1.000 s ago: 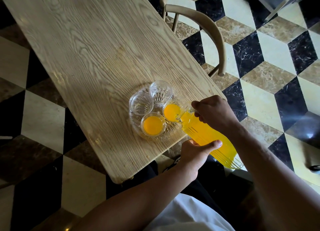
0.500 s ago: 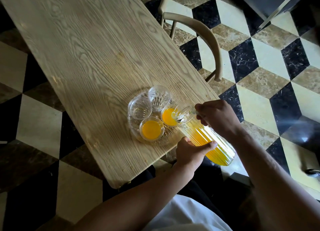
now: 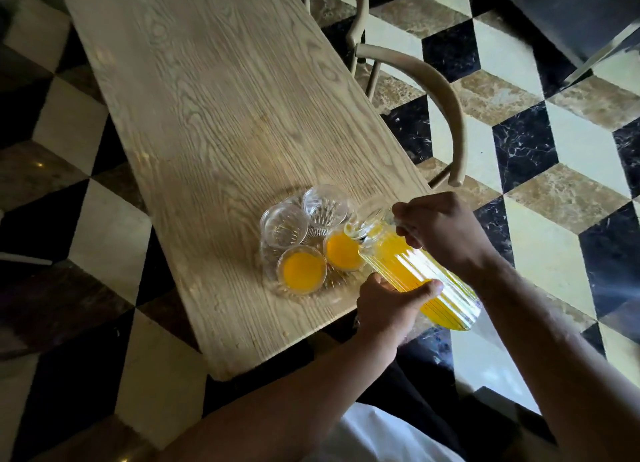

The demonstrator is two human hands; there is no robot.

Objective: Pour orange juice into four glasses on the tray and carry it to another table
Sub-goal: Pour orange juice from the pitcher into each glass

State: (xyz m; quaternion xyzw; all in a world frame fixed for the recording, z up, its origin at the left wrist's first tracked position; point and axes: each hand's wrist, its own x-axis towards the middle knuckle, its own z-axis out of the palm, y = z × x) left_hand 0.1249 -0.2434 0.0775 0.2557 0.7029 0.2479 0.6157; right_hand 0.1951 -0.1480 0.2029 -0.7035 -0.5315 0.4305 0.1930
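Ribbed glass pitcher (image 3: 415, 274) tilted, spout over right-near juice glass (image 3: 343, 252). Right hand (image 3: 440, 229) grip clenched round handle; left hand (image 3: 388, 305) grip cupping pitcher body from below. Near-left glass (image 3: 302, 269) full; two far glasses (image 3: 284, 225) (image 3: 325, 207) empty. All on glass tray (image 3: 268, 264) near tabletop (image 3: 225, 115) corner. Advice: level off slowly, shift spout to far glass, pour low, avoid drips.
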